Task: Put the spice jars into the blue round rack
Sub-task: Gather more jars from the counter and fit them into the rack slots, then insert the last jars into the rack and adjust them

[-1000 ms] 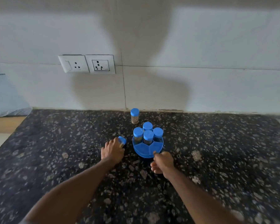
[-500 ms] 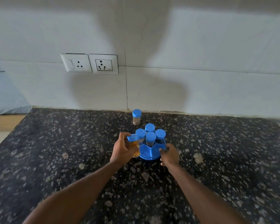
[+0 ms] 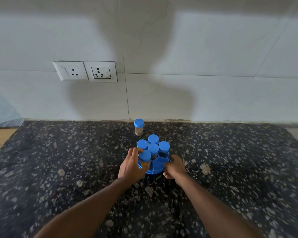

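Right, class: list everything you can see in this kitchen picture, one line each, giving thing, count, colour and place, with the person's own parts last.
Rack: one, blue, round, mid-counter between the hands.
Seated jars: four, blue lids, upright in the rack's far side.
Yellow-filled jar: one, blue lid, at the rack's left slot, in the left hand.
Loose jar: one, blue lid, pale contents, behind the rack near the wall.
Counter: one, dark speckled stone.
Sockets: two, white, on the wall.
Wall: white tiles.
Left hand: gripping the yellow-filled jar.
Right hand: against the rack's right side.
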A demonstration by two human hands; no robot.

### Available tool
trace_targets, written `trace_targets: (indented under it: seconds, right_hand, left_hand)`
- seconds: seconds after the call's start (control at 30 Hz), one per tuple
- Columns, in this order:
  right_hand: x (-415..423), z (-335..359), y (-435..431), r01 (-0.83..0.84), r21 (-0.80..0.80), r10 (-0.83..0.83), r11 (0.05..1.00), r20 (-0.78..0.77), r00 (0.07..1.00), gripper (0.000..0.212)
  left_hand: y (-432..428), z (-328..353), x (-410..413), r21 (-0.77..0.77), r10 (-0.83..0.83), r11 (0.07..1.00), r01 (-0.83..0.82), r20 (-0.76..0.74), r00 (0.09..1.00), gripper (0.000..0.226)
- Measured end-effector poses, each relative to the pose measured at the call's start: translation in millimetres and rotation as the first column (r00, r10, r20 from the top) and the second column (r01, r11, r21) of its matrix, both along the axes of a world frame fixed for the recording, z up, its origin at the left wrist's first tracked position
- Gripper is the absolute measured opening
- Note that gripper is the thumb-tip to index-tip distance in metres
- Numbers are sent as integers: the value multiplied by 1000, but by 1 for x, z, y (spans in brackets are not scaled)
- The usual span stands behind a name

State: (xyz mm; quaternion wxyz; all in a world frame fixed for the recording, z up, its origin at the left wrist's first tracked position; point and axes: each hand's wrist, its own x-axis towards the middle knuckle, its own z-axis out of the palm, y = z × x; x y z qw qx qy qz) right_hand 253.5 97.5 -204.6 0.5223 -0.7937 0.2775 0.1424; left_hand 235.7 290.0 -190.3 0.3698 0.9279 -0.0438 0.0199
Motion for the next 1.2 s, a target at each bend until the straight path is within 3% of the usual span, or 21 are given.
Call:
trace_targets:
  seconds: [0.13,0.27,0.43,0.57,0.8,0.93,1.03,1.2]
  right_hand:
    - [3,5,-2,15,19,-15,1000,-38,999,15]
    - [12,3,0,113,65,-107,991,-88,990,34]
    - [24,3,8,300,252,-285,920,-93,954,47]
    - [37,-1,15,370,350,-366,860,-81,927,35]
    - [51,1,4,263,319,-252,911,-74,965,17]
    - [52,-2,-13,263,260,-257,929,-58,965,24]
    - [52,-2,-18,265,260,-260,928,-54,964,24]
    - [52,1,-13,305,315,-298,899,-73,952,19]
  left_hand:
    - [7,-3,3,64,6,998,0,-85,996,62]
    - [15,-7,10,68,51,997,-39,-184,982,64]
    - [17,-2,41,112,107,990,-86,-198,974,68]
    - [14,12,82,139,97,987,-78,-139,985,72]
    - [8,25,163,296,-85,948,116,-117,989,98]
    - [4,24,183,352,-125,919,176,-165,978,82]
    - [5,24,178,308,-54,947,85,-110,992,61]
    - [18,25,140,168,63,985,-46,-101,993,59]
